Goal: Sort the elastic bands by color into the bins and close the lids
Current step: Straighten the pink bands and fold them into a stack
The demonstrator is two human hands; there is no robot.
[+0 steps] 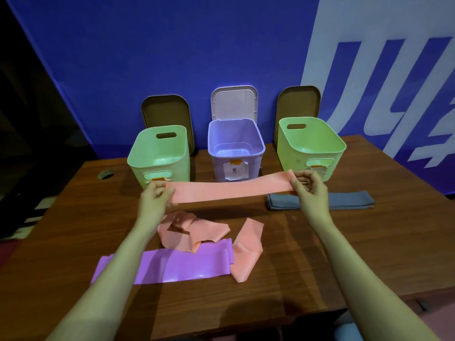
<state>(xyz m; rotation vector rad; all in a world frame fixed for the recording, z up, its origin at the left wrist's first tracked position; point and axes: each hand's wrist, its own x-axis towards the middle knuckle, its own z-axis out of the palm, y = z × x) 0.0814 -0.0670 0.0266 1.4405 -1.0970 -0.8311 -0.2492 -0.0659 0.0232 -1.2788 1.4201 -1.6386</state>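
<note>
A pink elastic band [229, 189] is stretched flat above the table between both hands. My left hand [156, 195] pinches its left end and my right hand [309, 185] pinches its right end. Below it lie more pink bands [194, 231], one folded [246, 257], partly over a purple band [177, 265]. Blue-grey bands [344, 199] lie folded at the right. Behind stand three open bins: a green bin [157, 153] on the left, a purple bin [235, 143] in the middle with a paper label, and a green bin [310, 141] on the right.
Three lids lean on the blue wall behind the bins: a brown lid [167, 112], a pale lid [234, 102], and a second brown lid [299, 100]. The wooden table [344, 254] has a cable hole [105, 174] at the back left.
</note>
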